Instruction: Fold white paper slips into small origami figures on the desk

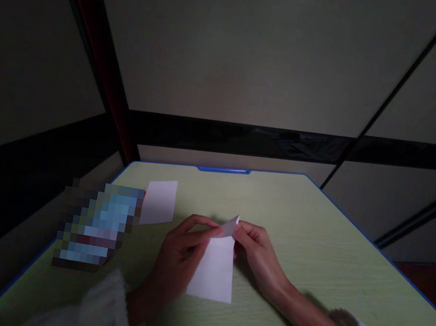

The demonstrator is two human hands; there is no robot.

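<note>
Folded paper (pixel 215 272): was over the desk (pixel 333 251), its top flap (pixel 228 228) angled up.
Left hand (pixel 184 250): thumb and fingers were pinched together on the flap's left side.
Right hand (pixel 257 248): had the flap's right corner gripped between thumb and fingers.
Loose sheet (pixel 159 202): lay flat left of the hands, beside a pixelated item (pixel 103 227).

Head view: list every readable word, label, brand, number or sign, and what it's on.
No readable text anywhere.
Bent paper: no marks visible on the sides showing.
Flat paper: no marks visible.
Pixelated item at left: blurred out, can't tell whether it bears text.
Table: none seen.
</note>
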